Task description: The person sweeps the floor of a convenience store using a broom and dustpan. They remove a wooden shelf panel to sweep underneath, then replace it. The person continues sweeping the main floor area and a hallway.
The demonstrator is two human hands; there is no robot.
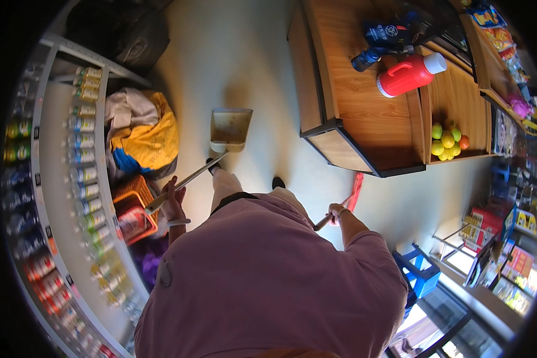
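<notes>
The left hand [173, 203] grasps a pale, square-panned dustpan [230, 128] by its long grey handle [192, 177], pan ahead of the grip, seemingly slanted to spare stooping; the right hand [336, 214] clasps a red-headed brown stick [356, 191], red end just ahead.

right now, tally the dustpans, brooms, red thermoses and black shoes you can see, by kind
Dustpan, in the left hand: 1
Broom, in the right hand: 1
Red thermos: 1
Black shoes: 2
Total: 5
</notes>
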